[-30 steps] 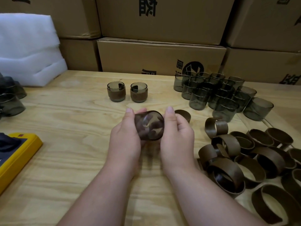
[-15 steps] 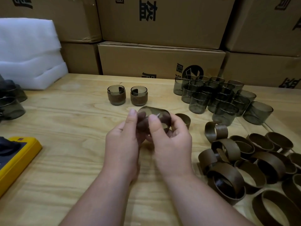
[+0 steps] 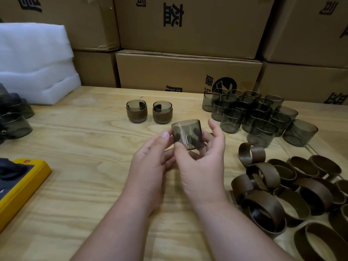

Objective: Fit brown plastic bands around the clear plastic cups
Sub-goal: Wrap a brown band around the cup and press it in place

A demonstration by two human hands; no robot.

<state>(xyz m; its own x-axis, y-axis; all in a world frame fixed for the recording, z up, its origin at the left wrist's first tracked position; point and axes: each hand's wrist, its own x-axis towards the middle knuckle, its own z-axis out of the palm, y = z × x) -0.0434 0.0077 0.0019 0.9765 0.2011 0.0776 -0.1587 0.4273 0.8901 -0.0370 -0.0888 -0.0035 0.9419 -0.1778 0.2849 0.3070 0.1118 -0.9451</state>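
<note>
Above the middle of the wooden table (image 3: 79,166), both hands hold one smoky clear cup (image 3: 186,133), rim up and slightly tilted. My left hand (image 3: 150,166) pinches its left side with thumb and fingers. My right hand (image 3: 201,166) grips its lower front with the thumb, fingers curled behind. Whether a brown band is on this cup I cannot tell. Two cups with brown bands fitted (image 3: 136,111) (image 3: 162,112) stand just beyond. A cluster of bare cups (image 3: 250,113) stands at the back right. Loose brown bands (image 3: 286,187) lie in a heap at the right.
A yellow device (image 3: 20,183) sits at the left edge. More dark cups (image 3: 13,117) lie at the far left beside white foam sheets (image 3: 33,63). Cardboard boxes (image 3: 188,72) wall off the back of the table.
The cup lay on its side between my palms a second ago. My hands have since turned it rim up and raised it slightly, the right hand shifting to its front.
</note>
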